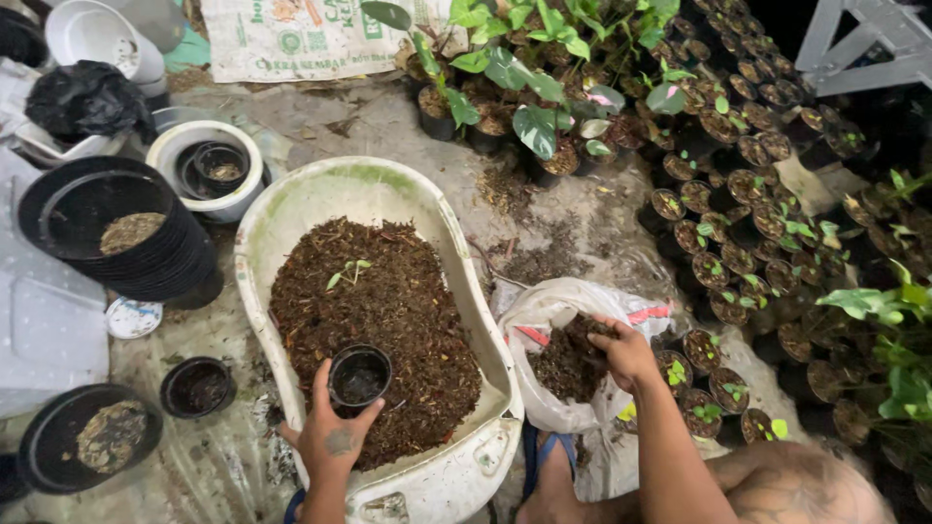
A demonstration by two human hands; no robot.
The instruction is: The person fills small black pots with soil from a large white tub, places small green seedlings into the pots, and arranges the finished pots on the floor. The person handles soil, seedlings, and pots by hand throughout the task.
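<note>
The left hand [328,437] grips a small black pot [359,376] upright over the soil-filled tub [291,209], while the right hand [626,354], off to its right, closes on soil inside the white bag [553,303].

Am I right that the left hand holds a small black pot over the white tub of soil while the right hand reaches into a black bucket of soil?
Not quite. The head view shows the right hand reaching into a white plastic bag of soil, not a black bucket. The rest holds: the left hand holds the small black pot over the white tub of soil.
</note>
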